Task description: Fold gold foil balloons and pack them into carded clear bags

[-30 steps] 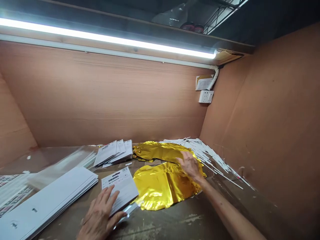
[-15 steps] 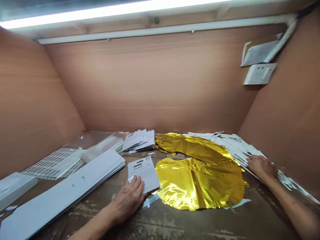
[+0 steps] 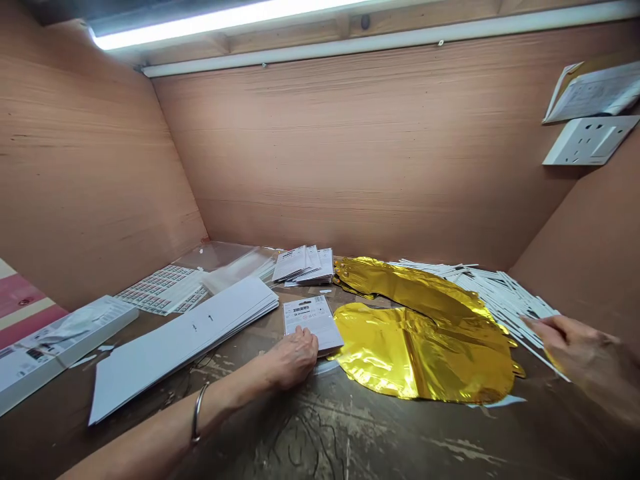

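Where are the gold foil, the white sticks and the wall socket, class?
Gold foil (image 3: 443, 340): head view, its shiny middle.
White sticks (image 3: 503, 293): head view, middle of the pile.
Wall socket (image 3: 590, 141): head view, its front plate.

A tube (image 3: 225, 23) at the top throws cool white light and burns out to blank white. The rear wall (image 3: 350, 160) is evenly and softly lit, while the upper left corner and the bench's (image 3: 400, 440) near edge fall dim. The foil (image 3: 370, 353) glares hardest toward its lower left and darkens to deep gold at right; the bangle (image 3: 197, 413) carries a small glint. The right hand (image 3: 583, 357) is smeared by blur, its wrist sinking into shadow; the left hand (image 3: 295, 360) is fairly crisp. Fine print on the card (image 3: 315, 323) is too small to read. The wide lens stretches the socket (image 3: 583, 141) at the right edge.
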`<state>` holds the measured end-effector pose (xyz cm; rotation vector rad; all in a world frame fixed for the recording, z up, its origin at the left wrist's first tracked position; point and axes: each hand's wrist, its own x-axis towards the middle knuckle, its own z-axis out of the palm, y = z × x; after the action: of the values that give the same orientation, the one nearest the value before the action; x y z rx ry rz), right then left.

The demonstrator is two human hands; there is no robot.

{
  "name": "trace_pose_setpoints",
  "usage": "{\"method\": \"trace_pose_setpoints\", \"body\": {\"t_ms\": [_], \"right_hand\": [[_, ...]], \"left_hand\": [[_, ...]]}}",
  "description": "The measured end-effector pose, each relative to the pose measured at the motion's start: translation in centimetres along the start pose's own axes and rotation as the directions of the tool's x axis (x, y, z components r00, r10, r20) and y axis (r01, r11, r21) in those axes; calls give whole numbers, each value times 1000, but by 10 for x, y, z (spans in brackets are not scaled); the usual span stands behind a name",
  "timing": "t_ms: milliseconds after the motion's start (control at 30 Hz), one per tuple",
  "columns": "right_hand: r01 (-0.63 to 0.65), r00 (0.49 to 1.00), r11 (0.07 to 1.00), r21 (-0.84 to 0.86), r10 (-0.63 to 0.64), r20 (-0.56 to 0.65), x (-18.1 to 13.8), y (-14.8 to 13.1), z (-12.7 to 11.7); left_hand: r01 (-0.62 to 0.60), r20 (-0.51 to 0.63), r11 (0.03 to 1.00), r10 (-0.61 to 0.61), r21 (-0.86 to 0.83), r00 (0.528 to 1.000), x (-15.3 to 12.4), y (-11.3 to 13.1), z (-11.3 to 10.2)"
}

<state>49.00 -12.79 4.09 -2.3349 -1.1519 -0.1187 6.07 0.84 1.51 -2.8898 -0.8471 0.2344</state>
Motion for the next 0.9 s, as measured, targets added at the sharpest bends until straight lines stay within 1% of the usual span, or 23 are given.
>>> {"method": "trace_pose_setpoints", "body": {"t_ms": [33,67,100,133,167,200,233,267,300,367,467,567,633,667,700,733,767,800,833,867,900], "right_hand": [[38,999,999,20,-38,16,-16,-25,-8],[109,990,991,82,-116,78,-32,-50,-15],[158,977,975,159,-177,116,-47,-73,-20],[213,948,948,236,-259,186,-61,-95,-25],[258,896,918,300,-344,281,-73,-115,-29],[292,846,894,339,-407,345,-83,-133,-31],[321,803,879,354,-451,390,-91,-149,-32],[353,771,868,350,-482,418,-98,-163,-31],[382,753,862,332,-499,429,-102,-174,-29],[434,734,857,277,-515,442,-108,-191,-20],[487,741,857,170,-508,438,-113,-206,0],[568,772,823,24,-542,333,-116,-214,25],[625,760,779,-45,-595,262,-117,-218,44],[639,753,767,-53,-611,242,-117,-220,54],[636,757,771,-42,-612,229,-117,-222,64],[612,771,790,-8,-596,224,-116,-223,73],[574,788,817,58,-570,232,-115,-223,82],[518,802,840,160,-542,251,-115,-223,89],[438,807,851,289,-514,292,-115,-223,96],[322,797,844,428,-486,358,-116,-222,101],[177,763,815,553,-468,446,-117,-221,105]], "left_hand": [[-8,1,1000,8,-24,1000,2,-2,-6],[-10,6,999,10,-47,1000,3,-3,-13],[-10,18,998,12,-64,1000,5,-5,-20],[-9,32,997,11,-71,999,7,-7,-26],[-5,45,998,8,-70,999,8,-8,-31],[-2,55,998,6,-65,998,9,-9,-36],[0,61,998,4,-59,998,10,-9,-39],[-1,60,999,4,-52,998,10,-9,-42],[-3,52,999,5,-46,999,9,-9,-43],[-13,30,999,14,-37,999,7,-7,-45],[-17,-1,999,17,-31,1000,1,-3,-47],[-12,-26,1000,11,-21,1000,-4,4,-48],[-41,-36,999,41,-6,999,-6,10,-45],[-59,-36,998,59,6,998,-8,13,-42],[-74,-29,997,74,20,997,-9,15,-39],[-78,-17,996,79,34,997,-11,17,-35],[-73,-2,996,73,48,997,-13,18,-31],[-63,10,996,62,56,998,-15,18,-27],[-54,8,997,54,58,999,-18,18,-23],[-51,-9,997,52,50,999,-20,17,-21],[-46,-34,999,47,27,998,-23,15,-19]]}}
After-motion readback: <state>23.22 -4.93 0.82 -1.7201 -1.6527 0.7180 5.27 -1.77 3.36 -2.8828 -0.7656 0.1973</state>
